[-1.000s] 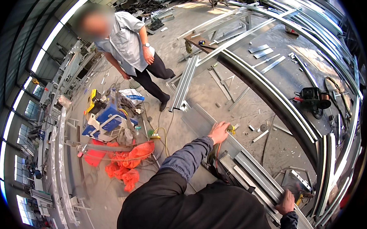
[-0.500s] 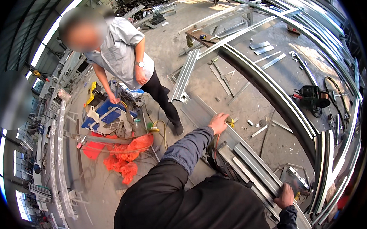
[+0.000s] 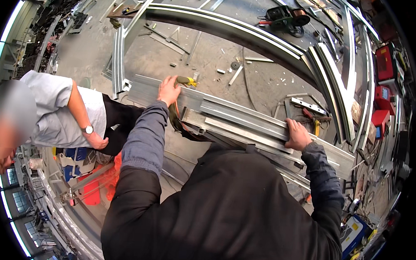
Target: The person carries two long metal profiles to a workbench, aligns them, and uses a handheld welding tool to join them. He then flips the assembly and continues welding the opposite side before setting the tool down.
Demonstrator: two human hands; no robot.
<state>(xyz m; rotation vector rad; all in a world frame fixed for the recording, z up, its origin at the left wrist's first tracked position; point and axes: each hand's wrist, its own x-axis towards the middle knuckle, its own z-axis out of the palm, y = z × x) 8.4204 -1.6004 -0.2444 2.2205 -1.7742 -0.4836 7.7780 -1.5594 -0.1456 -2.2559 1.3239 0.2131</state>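
A long, shiny metal profile (image 3: 147, 85) lies across in front of me, and my left hand (image 3: 169, 91) has its fingers curled over the far edge toward the left end. Just beside those fingers is a small yellow-and-green item (image 3: 187, 81) whose kind I cannot make out. Toward the right end, my right hand (image 3: 298, 135) is closed around the edge of a metal channel (image 3: 246, 117) in the same stack. Shorter metal bars (image 3: 236, 131) lie along the near side. An orange cable runs down beside my left hand.
A person in a grey shirt (image 3: 54, 103) stands close at my left. Beyond the work lies a big metal frame (image 3: 222, 29), with offcuts on the floor. A wire-spool machine (image 3: 287, 17) stands farther back. Red machines (image 3: 385, 61) and a blue-white case (image 3: 354, 234) are at right.
My view has swung to the right, so the scene appears shifted left and down. Both hands stay on the metal stack. The person at left has lowered and turned their head.
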